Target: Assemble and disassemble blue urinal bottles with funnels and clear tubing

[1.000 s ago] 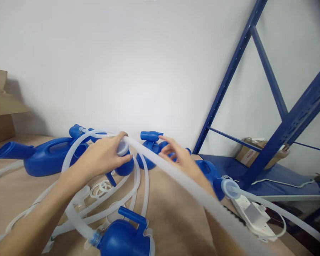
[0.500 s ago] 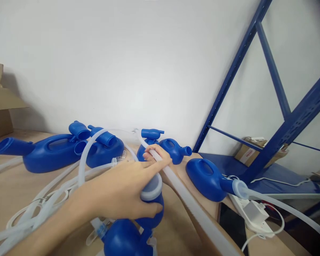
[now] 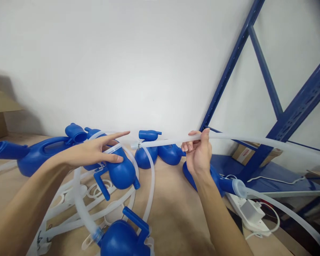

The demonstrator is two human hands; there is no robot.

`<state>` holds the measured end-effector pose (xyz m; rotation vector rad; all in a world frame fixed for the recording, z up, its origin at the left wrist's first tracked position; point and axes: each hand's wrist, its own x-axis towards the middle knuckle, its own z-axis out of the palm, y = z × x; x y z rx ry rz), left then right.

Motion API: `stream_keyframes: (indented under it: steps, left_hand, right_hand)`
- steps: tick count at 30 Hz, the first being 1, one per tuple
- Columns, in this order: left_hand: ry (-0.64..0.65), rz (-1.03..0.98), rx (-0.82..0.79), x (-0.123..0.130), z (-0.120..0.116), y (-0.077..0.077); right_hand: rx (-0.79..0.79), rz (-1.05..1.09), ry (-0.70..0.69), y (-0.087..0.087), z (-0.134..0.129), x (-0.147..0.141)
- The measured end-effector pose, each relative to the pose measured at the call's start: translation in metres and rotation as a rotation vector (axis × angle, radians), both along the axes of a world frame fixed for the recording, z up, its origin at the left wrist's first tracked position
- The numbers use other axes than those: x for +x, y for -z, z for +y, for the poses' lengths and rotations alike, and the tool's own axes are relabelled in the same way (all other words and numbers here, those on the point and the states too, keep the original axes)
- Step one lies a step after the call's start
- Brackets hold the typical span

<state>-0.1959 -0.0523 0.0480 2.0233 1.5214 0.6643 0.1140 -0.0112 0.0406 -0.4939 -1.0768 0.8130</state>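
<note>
My left hand (image 3: 98,151) grips a blue round plastic cup (image 3: 122,172) at its pale rim, thumb on its side and index finger stretched out. A bar handle and a short spout stick out of this cup. In my right hand (image 3: 198,151), a translucent hose (image 3: 170,141) is pinched between thumb and fingers. From the hand the hose runs left past the cup's top and right out of view. Below lies a second blue cup (image 3: 122,240), with a hose fitted to its side.
Blue jug-like bottles (image 3: 38,158) with handles stand along the wall. Coiled tubes (image 3: 93,209) cover the table's left side. At right are a hosed blue bottle (image 3: 226,185), a power strip (image 3: 252,218) and a blue metal rack (image 3: 282,124). A cardboard box (image 3: 0,103) stands at left.
My right hand has moved right and drawn the hose across, so it lies nearly level. My left hand has moved left and up with the blue cup, now tilted differently.
</note>
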Motion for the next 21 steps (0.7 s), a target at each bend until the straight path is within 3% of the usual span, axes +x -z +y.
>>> stream_keyframes:
  steps: [5, 11, 16, 21]
  left_hand:
    - [0.124, -0.121, 0.015, 0.017, -0.008, -0.003]
    - [0.095, -0.375, 0.064, 0.038, -0.002, 0.003]
    - [-0.103, -0.083, 0.218, 0.042, -0.001, 0.007]
    - [-0.045, 0.004, 0.244, 0.043, -0.002, 0.007]
  right_hand:
    - [-0.151, 0.098, -0.142, 0.011, 0.014, -0.007]
    - [-0.333, 0.142, -0.224, 0.028, 0.033, -0.008]
    - [-0.49, 0.197, -0.275, 0.041, 0.044, -0.014]
    - [-0.515, 0.288, -0.33, 0.043, 0.045, -0.014]
